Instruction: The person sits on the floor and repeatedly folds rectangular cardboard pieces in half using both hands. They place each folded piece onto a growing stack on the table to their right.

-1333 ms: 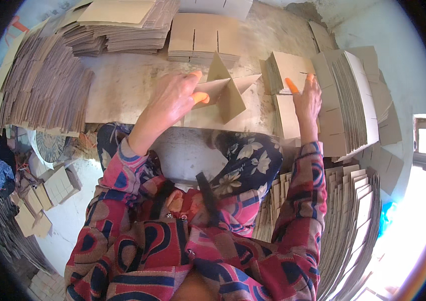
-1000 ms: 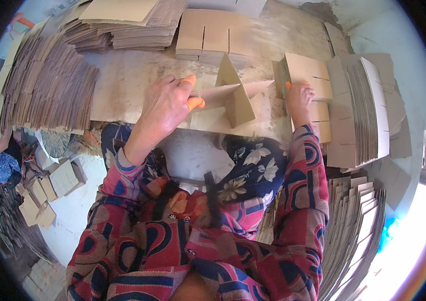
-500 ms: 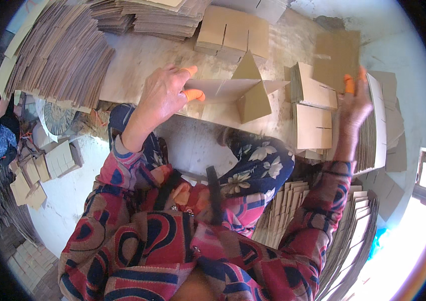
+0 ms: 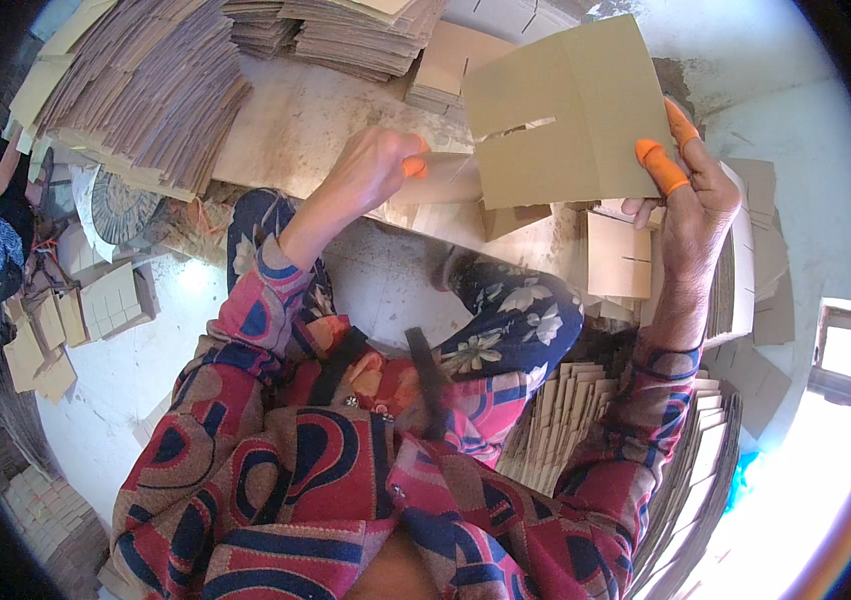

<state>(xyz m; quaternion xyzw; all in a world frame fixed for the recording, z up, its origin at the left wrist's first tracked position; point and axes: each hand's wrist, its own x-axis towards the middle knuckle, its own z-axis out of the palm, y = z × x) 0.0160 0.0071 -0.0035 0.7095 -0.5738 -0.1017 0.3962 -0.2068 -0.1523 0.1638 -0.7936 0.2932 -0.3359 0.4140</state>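
Pinching a slotted sheet [image 4: 565,90] up in my right hand [image 4: 693,200], my left hand [image 4: 370,170] closed tight on a cardboard divider [image 4: 453,178]!

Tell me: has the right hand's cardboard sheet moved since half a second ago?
Yes, leftward: against the small front cardboard stack, the sheet has gone from upper right to upper left.

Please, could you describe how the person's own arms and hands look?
Both arms wear long sleeves patterned with curved shapes in dark red, navy and brownish grey, with pale outlines. The left hand and right hand have bright orange covers on some fingers.
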